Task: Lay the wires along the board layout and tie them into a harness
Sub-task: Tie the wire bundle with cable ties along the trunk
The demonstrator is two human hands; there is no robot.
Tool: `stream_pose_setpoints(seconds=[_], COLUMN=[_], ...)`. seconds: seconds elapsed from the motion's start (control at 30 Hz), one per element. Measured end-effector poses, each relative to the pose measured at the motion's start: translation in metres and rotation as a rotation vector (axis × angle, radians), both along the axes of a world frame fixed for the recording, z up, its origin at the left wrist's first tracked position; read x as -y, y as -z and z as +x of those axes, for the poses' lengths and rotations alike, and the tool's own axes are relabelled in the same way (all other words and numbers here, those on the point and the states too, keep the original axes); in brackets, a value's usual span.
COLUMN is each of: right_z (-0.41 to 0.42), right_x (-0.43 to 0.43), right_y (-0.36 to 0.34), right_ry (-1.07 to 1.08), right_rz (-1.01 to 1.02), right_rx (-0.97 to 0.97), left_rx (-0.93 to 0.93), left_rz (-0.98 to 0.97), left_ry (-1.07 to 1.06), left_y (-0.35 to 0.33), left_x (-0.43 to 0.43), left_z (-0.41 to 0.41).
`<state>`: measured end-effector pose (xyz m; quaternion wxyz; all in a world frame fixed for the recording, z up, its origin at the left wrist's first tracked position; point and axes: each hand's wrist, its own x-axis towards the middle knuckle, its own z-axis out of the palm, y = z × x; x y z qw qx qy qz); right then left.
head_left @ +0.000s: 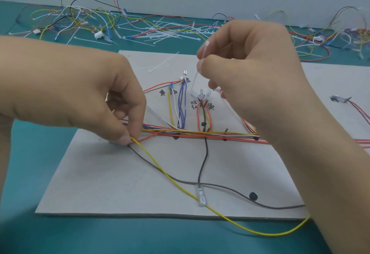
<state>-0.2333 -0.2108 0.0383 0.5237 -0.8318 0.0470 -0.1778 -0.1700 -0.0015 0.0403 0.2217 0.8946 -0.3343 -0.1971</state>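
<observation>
**Tie held above the trunk, wires pinned at the left end**

While the green worktop point(60, 233) carries everything, the grey board point(124, 183) lies in the middle of it, with handwritten marks and black dots for the layout. Far behind, near the wall, there are loose spare wires point(76, 19) and a heap of white cable ties point(166, 32).

On the board, the main bundle of wires point(200, 133) runs left to right across the view, so its long axis is across the person's body. Short branches rise from it towards the far edge. A yellow wire point(180, 186) and a dark wire point(230, 188) leave the left end and trail loosely towards the near right corner.

The left hand point(80, 93) is closed in a pinch on the yellow and dark wires, pressing them down at the left end of the bundle. The right hand point(250, 63) is above the bundle and farther from the person, with thumb and fingers closed on a cable tie point(203, 53). The tie stands nearly upright, head up, so it crosses the direction of the bundle.

I judge that the next move is to bring the tie down and pass it around the bundle. The right hand is nearer to the middle of the bundle; whether the tie goes there or beside the left hand, I cannot tell.
</observation>
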Motion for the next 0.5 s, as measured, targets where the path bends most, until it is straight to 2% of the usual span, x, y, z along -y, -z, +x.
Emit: stream_pose_setpoints(seconds=[0.13, 0.23, 0.33, 0.5], right_z=[0.0, 0.0, 0.0, 0.0], right_x=[-0.001, -0.003, -0.005, -0.007], right_y=[0.0, 0.001, 0.003, 0.005], right_ry=[0.004, -0.001, -0.016, -0.027], right_rz=[-0.012, -0.024, -0.023, -0.054], right_rx=[-0.001, -0.003, 0.0, -0.003], left_rx=[0.073, -0.053, -0.103, -0.152], left_rz=[-0.034, 0.118, 0.075, 0.12], left_ry=[0.071, 0.192, 0.248, 0.244], left_y=[0.0, -0.011, -0.012, -0.014], left_x=[0.004, 0.007, 0.008, 0.013], left_z=[0.001, 0.008, 0.006, 0.003])
